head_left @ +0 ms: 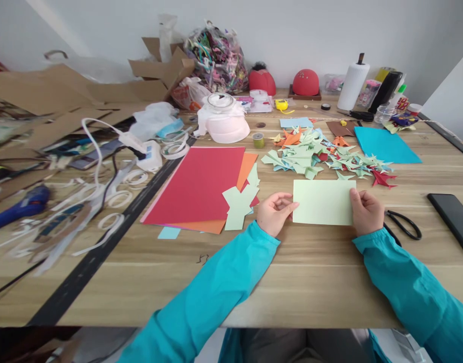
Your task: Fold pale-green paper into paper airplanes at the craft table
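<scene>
Left hand (274, 213), right hand (367, 212) pinch opposite edges of pale green sheet (324, 201) on table (314, 272); uneven pull could crumple it

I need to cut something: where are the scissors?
Head view: the scissors lie on the table just right of the right hand, between it and the black phone.

— What sort of place is this?
— A craft room. Coloured sheets (201, 186), folded paper figures (310, 156), scissors (403, 224), tape rolls (174, 148) and cardboard (65, 91) crowd a wooden table (310, 282).
</scene>
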### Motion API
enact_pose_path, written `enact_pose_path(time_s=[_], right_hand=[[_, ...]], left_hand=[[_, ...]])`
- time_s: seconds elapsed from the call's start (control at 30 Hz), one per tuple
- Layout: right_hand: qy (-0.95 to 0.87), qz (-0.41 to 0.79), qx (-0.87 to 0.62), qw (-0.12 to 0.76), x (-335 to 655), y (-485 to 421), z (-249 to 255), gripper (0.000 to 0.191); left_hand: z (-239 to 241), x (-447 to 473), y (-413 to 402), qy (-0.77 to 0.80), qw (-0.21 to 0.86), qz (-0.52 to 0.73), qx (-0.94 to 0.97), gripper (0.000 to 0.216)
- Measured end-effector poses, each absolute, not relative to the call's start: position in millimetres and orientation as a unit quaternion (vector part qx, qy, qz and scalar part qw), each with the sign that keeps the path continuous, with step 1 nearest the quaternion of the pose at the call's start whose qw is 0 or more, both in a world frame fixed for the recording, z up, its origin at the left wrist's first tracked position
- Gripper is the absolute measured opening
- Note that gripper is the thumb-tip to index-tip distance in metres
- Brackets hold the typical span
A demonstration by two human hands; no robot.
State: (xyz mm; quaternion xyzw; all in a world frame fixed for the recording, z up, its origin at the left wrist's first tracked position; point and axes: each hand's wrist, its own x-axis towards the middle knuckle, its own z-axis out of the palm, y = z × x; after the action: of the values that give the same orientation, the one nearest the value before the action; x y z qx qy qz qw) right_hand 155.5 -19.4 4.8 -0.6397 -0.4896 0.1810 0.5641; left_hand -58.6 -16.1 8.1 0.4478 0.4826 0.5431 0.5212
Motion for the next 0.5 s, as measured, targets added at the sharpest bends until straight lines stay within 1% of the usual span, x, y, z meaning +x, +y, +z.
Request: enact_pose_path(time_s=[0.27,0.5], right_hand=[[-0.492,0.176,-0.641,0.563,156.5,-19.0,4.1,0.042],[-0.512,0.162,-0.613,0.58,153.7,-21.1,9.4,0.032]], left_hand=[[6.2,-59.5,-16.0,0.484,0.52,0.542,0.45,0.034],[3.8,-59.2,-14.9,0.475,0.504,0.565,0.448,0.036]])
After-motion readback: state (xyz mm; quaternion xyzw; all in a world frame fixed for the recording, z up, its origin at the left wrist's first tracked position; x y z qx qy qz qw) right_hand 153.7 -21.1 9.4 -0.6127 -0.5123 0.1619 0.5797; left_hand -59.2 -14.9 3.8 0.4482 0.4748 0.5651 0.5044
